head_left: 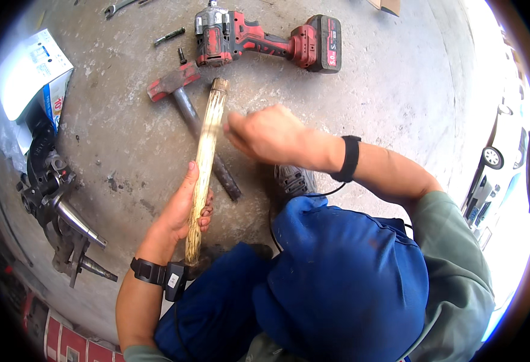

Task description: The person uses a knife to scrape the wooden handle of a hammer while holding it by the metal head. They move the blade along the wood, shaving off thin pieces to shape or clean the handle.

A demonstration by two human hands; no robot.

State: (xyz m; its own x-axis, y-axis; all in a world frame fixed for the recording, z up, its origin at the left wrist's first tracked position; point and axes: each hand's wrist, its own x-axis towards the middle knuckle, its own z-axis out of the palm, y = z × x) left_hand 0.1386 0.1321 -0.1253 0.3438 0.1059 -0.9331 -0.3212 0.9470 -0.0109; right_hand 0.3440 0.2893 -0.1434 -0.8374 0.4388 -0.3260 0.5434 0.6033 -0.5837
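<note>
My left hand (194, 204) is wrapped round a long, pale yellow stick (207, 148) that looks like rough wood, with a darker band near its far end. It slants up and away from my left wrist. Close to the right side of its upper half is my right hand (265, 131), fingers curled in and blurred at the tips; whatever they may hold is hidden. Behind the stick, a hammer (188, 111) with a worn red head and dark metal handle lies on the floor, partly covered by it.
Beyond the hammer lies a red and black cordless impact wrench (217, 39) with its battery to the right. A bolt (169, 37) and a wrench (117, 7) rest nearby. Metal steering knuckle parts (66, 205) and a white-blue box (51, 90) stand at left. My shoe (295, 180) is below my right forearm.
</note>
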